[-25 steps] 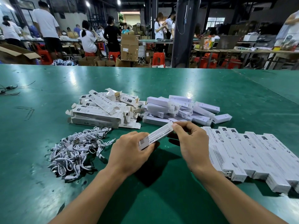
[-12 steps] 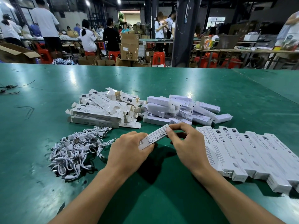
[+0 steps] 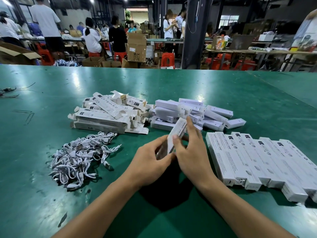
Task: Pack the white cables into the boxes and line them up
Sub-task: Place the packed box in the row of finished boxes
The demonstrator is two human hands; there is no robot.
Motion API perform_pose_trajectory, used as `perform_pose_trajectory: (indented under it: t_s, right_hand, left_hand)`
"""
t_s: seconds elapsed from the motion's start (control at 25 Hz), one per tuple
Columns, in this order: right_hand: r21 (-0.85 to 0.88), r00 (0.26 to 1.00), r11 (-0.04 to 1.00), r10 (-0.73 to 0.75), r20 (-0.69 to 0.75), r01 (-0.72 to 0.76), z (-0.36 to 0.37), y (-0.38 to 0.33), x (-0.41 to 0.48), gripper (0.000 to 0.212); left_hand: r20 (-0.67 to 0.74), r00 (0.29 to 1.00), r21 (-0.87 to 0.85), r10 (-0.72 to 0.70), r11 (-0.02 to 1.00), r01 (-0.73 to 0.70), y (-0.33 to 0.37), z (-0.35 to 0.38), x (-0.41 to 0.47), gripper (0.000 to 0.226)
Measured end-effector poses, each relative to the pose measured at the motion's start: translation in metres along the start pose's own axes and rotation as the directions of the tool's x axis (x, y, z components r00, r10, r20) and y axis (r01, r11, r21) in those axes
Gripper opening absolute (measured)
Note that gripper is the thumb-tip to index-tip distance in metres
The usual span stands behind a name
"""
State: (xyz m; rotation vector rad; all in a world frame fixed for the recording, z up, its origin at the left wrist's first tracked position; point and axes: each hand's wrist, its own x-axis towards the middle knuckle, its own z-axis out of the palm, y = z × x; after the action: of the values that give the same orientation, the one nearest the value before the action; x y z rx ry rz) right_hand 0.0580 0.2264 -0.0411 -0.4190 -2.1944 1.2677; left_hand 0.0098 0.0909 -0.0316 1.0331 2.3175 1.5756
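Both hands hold one long white printed box [image 3: 178, 130] above the green table [image 3: 223, 93], tilted with its far end up. My left hand [image 3: 151, 162] grips its near end; my right hand [image 3: 192, 152] wraps its middle, fingers along the side. A heap of coiled white cables [image 3: 80, 155] lies to the left. Behind it sits a pile of flat, unfolded boxes [image 3: 106, 114]. A pile of plain white inner boxes [image 3: 192, 114] lies behind my hands. A row of packed boxes [image 3: 260, 164] lies side by side at the right.
Thin black wires [image 3: 8, 91] lie at the table's far left edge. Beyond the table stand people, cardboard cartons [image 3: 136, 47], red stools [image 3: 167, 60], a dark pillar [image 3: 194, 31] and other work tables.
The box has swung from lying nearly level across my hands to standing steeply on end. My right hand moved in closer to the left and slid along the box.
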Motion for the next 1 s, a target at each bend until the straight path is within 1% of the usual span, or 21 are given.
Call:
perform_pose_trajectory:
  t_s: [0.08, 0.12, 0.16, 0.2, 0.24, 0.28, 0.32, 0.4, 0.48, 0.56, 0.64, 0.76, 1.0]
  right_hand:
    - [-0.12, 0.997, 0.99, 0.072, -0.035, -0.075, -0.008, 0.0, 0.004, 0.057]
    - [-0.195, 0.996, 0.977, 0.073, -0.058, -0.083, -0.011, 0.0, 0.005, 0.053]
    - [-0.284, 0.996, 0.958, 0.024, -0.083, -0.047, -0.013, 0.0, 0.005, 0.048]
    - [-0.351, 0.994, 0.936, -0.062, -0.09, 0.027, -0.015, 0.0, 0.004, 0.041]
    - [-0.383, 0.988, 0.918, -0.142, -0.067, 0.106, -0.014, -0.002, 0.002, 0.034]
    - [-0.381, 0.983, 0.91, -0.184, -0.012, 0.166, -0.012, -0.004, 0.0, 0.028]
    - [-0.357, 0.98, 0.913, -0.191, 0.06, 0.199, -0.011, -0.006, -0.002, 0.026]
    - [-0.306, 0.966, 0.927, -0.161, 0.201, 0.218, -0.011, -0.008, -0.003, 0.026]
    - [-0.301, 0.954, 0.927, -0.147, 0.262, 0.225, -0.015, -0.009, 0.0, 0.025]
    - [-0.365, 0.951, 0.902, -0.128, 0.281, 0.229, -0.021, -0.006, 0.006, 0.022]
    - [-0.444, 0.954, 0.872, -0.082, 0.288, 0.209, -0.03, -0.001, 0.012, 0.022]
    - [-0.493, 0.969, 0.853, -0.056, 0.239, 0.171, -0.038, 0.004, 0.018, 0.021]
    - [-0.623, 0.971, 0.768, 0.004, 0.238, 0.15, -0.029, 0.001, 0.015, 0.022]
  left_hand:
    - [0.142, 0.989, -0.012, -0.037, 0.999, 0.039, 0.001, 0.002, 0.0, 0.032]
    - [0.195, 0.98, -0.003, -0.036, 0.999, 0.037, 0.002, 0.003, -0.001, 0.026]
    - [0.232, 0.972, 0.005, -0.027, 1.0, 0.026, 0.002, 0.004, -0.001, 0.024]
    - [0.251, 0.968, 0.006, -0.019, 1.0, 0.018, 0.002, 0.004, -0.001, 0.022]
    - [0.255, 0.967, -0.003, -0.018, 1.0, 0.02, 0.003, 0.004, 0.0, 0.022]
    - [0.251, 0.968, -0.022, -0.026, 0.999, 0.033, 0.002, 0.003, 0.001, 0.022]
    - [0.237, 0.971, -0.04, -0.042, 0.998, 0.053, 0.001, 0.001, 0.001, 0.023]
    - [0.176, 0.981, -0.039, -0.082, 0.995, 0.09, -0.005, 0.0, 0.004, 0.026]
    - [0.077, 0.994, 0.013, -0.084, 0.996, 0.083, -0.008, 0.002, 0.003, 0.026]
    - [-0.061, 0.995, 0.051, -0.076, 0.996, 0.08, -0.01, 0.002, 0.004, 0.023]
    - [-0.151, 0.983, 0.028, -0.101, 0.994, 0.106, -0.011, -0.001, 0.005, 0.021]
    - [-0.174, 0.97, -0.02, -0.167, 0.986, 0.166, -0.016, -0.007, 0.008, 0.022]
    - [-0.232, 0.941, -0.071, -0.245, 0.97, 0.234, -0.023, -0.01, 0.011, 0.016]
